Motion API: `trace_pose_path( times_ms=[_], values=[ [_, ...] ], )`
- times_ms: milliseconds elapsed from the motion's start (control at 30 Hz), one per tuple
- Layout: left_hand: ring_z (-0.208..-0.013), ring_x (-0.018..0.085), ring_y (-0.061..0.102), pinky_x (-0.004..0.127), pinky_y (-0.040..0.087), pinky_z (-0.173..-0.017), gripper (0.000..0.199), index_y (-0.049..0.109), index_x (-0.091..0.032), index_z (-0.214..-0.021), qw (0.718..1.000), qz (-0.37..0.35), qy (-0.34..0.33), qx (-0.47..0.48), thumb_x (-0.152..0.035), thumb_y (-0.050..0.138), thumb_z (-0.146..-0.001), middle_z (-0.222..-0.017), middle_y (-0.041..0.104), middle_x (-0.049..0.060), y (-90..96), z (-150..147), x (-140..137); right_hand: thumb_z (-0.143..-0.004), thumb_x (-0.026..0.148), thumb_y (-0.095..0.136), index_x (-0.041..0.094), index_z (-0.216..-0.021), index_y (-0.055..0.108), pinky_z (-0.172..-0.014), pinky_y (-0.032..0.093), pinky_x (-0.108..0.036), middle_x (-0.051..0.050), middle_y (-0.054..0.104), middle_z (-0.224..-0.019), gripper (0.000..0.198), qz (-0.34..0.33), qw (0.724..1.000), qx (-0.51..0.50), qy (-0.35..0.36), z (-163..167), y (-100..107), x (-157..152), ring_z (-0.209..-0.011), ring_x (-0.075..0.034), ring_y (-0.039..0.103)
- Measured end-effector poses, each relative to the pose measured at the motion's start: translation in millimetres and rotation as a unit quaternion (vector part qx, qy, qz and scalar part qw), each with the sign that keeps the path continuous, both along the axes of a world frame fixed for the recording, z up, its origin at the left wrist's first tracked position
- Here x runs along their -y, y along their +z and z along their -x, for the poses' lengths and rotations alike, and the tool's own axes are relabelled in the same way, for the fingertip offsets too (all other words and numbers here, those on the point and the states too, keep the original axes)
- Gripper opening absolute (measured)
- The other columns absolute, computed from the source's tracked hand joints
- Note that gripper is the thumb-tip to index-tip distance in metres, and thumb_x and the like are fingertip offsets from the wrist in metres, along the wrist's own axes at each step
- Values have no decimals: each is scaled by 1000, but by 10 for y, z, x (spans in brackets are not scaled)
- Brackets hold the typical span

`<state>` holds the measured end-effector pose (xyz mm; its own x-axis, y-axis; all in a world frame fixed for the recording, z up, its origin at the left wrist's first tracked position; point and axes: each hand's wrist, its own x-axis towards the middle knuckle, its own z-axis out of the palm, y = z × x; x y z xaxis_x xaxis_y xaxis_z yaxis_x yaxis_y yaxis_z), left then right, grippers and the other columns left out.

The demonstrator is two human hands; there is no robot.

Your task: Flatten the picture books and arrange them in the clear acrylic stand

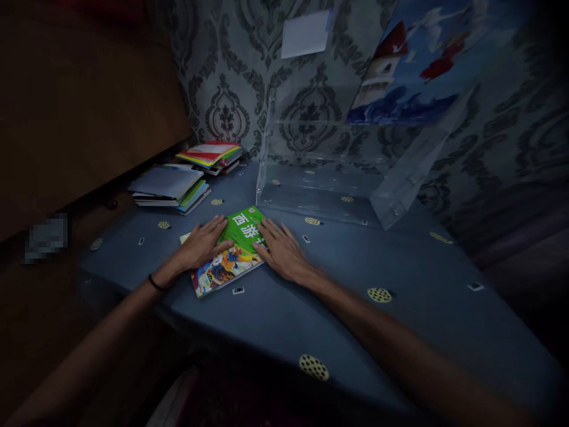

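A book (237, 234) with a green cover, white characters and a colourful cartoon picture lies on the blue tablecloth. My left hand (202, 243) rests flat over its left side, fingers stretched out. On the opposite side my right hand (281, 249) lies with its fingers spread over the book's right edge. Both palms face down and neither hand grips the book. Parts of the cover are hidden beneath my fingers.
Two stacks of books stand at the back left, a nearer stack (171, 184) and a farther stack (211, 155). Behind my hands is a clear plastic rack (395, 190) against the patterned wall. The table's front edge (249, 350) runs below my forearms.
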<state>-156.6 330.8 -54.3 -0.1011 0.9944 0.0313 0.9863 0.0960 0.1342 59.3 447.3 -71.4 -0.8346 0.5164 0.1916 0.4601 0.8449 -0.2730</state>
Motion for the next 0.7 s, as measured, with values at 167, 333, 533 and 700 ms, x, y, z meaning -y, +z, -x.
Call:
trace_pose_path(
  times_ms=[167,333,533,700],
  values=[
    [-154,29,25,53,28,-121,69,31,-15,-157,1000,-7,1,-19,-57,30,-103,-166,28,15,-47,26,13,-103,33,41,8,-134,58,-122,21,-57,-22,55,-147,43,-14,999,23,39,214,178,-41,-143,-31,46],
    [-155,28,23,53,27,-121,70,29,-11,-157,999,8,3,-33,-56,26,-103,-166,26,16,-33,8,6,-105,26,34,9,-144,50,-123,26,-48,-17,47,-156,45,12,993,32,111,728,179,-181,-148,-25,39],
    [-155,29,24,50,29,-120,67,30,-13,-157,1000,-3,0,-26,-53,29,-104,-166,28,15,-37,10,0,-105,33,37,10,-150,45,-123,25,-48,-16,42,-159,51,11,995,22,94,835,28,-403,-151,-25,32],
    [-155,29,22,50,28,-120,68,28,-14,-158,1000,8,5,-19,-55,31,-103,-167,25,14,-38,12,0,-105,35,38,7,-151,43,-124,25,-45,-18,38,-161,55,23,998,22,49,650,15,-420,-152,-27,31]
  ],
)
